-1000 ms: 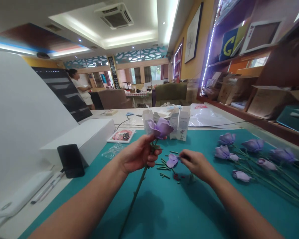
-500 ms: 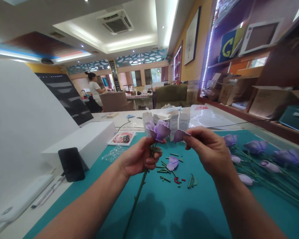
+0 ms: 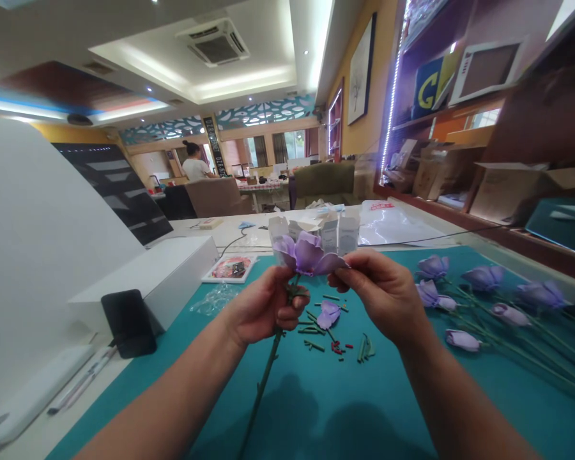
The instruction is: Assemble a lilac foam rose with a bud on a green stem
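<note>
A teal cutting mat (image 3: 345,409) covers the tabletop in front of the person, and both forearms reach over it from the near edge. Above the middle of the mat, the left hand (image 3: 268,306) holds an artificial purple rose (image 3: 306,253) upright, its grip closed firmly around the green stem just below the flower head. The long stem (image 3: 263,383) tilts down toward the near edge of the mat. The right hand (image 3: 381,294) is just beside the flower, with a narrow pinch on a pale purple petal (image 3: 334,262). The petal's edge touches the flower head, though whether it is attached cannot be told.

On the mat below the hands lie a single loose petal (image 3: 328,314) and scattered green and red pieces (image 3: 335,348). Toward the mat's right side rests a bunch of lilac rose blooms on long green stems (image 3: 483,300). At its left edge sit a crumpled clear plastic bag (image 3: 215,299) and a black phone (image 3: 128,322). Beyond its far edge stands a row of small white boxes (image 3: 316,230). Well past the mat, a co-worker (image 3: 196,163) stands with their back turned.
</note>
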`<state>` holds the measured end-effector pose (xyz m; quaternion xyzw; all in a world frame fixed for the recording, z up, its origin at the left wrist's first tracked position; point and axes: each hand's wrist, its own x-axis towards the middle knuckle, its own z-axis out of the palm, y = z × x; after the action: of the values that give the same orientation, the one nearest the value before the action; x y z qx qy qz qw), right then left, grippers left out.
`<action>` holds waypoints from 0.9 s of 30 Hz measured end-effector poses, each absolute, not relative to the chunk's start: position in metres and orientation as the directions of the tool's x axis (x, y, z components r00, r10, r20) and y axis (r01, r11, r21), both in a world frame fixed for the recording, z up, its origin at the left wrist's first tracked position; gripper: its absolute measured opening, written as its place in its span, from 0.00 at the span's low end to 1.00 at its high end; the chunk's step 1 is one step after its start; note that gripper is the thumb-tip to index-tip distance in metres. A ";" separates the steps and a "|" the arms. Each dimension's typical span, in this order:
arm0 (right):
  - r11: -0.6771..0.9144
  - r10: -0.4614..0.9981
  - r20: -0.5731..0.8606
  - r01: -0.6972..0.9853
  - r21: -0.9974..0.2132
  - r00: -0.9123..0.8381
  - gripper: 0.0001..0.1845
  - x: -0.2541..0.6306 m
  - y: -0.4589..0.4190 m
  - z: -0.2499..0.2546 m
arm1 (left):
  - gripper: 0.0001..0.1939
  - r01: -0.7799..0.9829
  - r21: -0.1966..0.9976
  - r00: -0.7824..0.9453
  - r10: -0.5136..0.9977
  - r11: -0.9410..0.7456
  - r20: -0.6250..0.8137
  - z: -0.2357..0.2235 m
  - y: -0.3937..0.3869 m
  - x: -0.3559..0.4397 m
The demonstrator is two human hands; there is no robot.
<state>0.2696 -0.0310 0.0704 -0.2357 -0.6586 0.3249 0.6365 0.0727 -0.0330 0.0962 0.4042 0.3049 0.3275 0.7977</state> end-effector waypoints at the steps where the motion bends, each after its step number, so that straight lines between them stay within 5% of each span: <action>1: 0.685 0.718 0.692 -0.099 -0.721 -0.077 0.03 0.269 -0.031 0.070 | 0.19 -0.277 0.843 0.602 0.767 0.461 -0.222 0.096 -0.033 0.073; 27: 0.739 0.671 0.736 0.000 -0.674 -0.089 0.05 0.269 -0.031 0.070 | 0.18 -0.313 0.827 0.627 0.756 0.467 -0.190 0.096 -0.036 0.075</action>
<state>0.2685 -0.0311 0.0695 -0.2438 -0.6881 0.2664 0.6294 0.0748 -0.0359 0.0956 0.3970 0.2790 0.3299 0.8098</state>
